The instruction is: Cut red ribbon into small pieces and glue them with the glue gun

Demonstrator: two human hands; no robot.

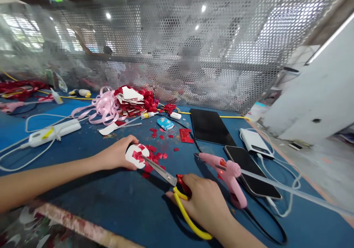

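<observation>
My left hand [117, 154] grips a small white card piece [136, 156] with red bits stuck on it, held just above the blue table [110, 200]. My right hand [203, 200] is closed through the yellow and red handles of a pair of scissors [163, 173]. The scissor blades point left and reach the edge of the white piece. Small red paper scraps [157, 155] lie scattered around the piece.
A pink glue gun [228, 174] stands right of my right hand, beside a phone [250, 170], a dark tablet [208, 126] and a white power bank [256, 143]. Pink ribbon [102, 109] and a pile of red and white pieces [134, 100] sit farther back. A perforated metal screen [177, 48] closes the far side.
</observation>
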